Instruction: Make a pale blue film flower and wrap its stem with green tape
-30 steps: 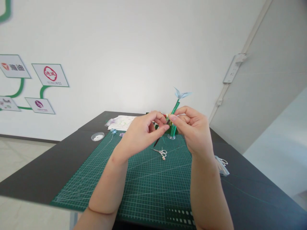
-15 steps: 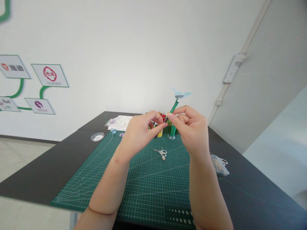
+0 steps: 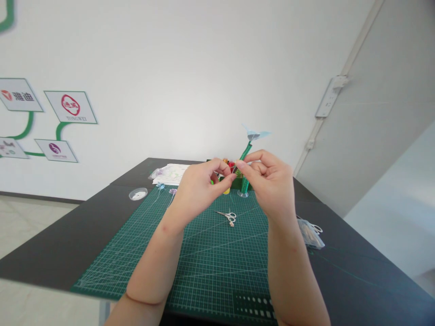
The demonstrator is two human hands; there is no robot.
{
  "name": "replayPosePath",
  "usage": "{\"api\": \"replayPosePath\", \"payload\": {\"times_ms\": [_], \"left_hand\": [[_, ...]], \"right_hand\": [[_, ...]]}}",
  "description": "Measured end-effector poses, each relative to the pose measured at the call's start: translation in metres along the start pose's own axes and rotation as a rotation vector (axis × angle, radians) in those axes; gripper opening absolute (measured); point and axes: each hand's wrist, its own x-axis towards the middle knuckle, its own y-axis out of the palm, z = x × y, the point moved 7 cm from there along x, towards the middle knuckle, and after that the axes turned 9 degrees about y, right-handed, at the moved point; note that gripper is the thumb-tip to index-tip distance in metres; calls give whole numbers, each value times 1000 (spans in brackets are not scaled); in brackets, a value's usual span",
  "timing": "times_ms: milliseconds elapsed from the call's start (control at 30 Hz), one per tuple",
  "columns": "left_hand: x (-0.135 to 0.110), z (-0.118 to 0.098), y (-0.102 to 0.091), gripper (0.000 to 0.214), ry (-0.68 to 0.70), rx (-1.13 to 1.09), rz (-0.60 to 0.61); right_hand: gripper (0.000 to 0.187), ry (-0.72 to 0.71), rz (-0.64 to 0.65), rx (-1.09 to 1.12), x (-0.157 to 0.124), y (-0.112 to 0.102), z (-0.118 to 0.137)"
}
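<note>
Both hands are raised above a green cutting mat (image 3: 210, 258). My right hand (image 3: 270, 183) pinches a thin green-wrapped stem (image 3: 245, 152) that points up and away, topped by a pale blue flower (image 3: 254, 133). My left hand (image 3: 200, 185) pinches the stem's lower end, thumb and forefinger pressed together right against the right hand's fingertips. The stem's lower part is hidden by my fingers.
Small scissors (image 3: 228, 216) lie on the mat below my hands. A green spool (image 3: 244, 186) and small coloured items stand behind them. A round clear dish (image 3: 138, 194), papers (image 3: 171, 173) and a clear bag (image 3: 311, 233) rest on the black table (image 3: 50, 253).
Both hands rose slightly and closed together. The flower turned a little on its stem. A dark strip hanging below my left fingers no longer shows.
</note>
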Motion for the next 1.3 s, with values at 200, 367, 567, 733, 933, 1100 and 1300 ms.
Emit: {"api": "replayPosePath", "payload": {"times_ms": [200, 367, 567, 733, 933, 1100, 1300], "left_hand": [[0, 2, 2, 15, -51, -39, 10], [-3, 3, 4, 16, -62, -110, 59], [-7, -1, 0, 25, -26, -341, 147], [-7, -8, -21, 24, 113, -353, -85], [-14, -34, -28, 24, 473, -236, -99], [-15, -38, -23, 40, 525, -132, -15], [-14, -37, -21, 22, 578, -87, -37]], "right_hand": [[16, 21, 13, -14, 1, 1, -2], [19, 51, 46, 74, 2, 2, -5], [25, 213, 190, 348, 3, 8, -14], [29, 272, 337, 516, -1, 16, -11], [30, 291, 404, 536, -4, 19, -9], [28, 299, 440, 563, -5, 19, -11], [30, 344, 490, 550, -7, 22, -11]]}}
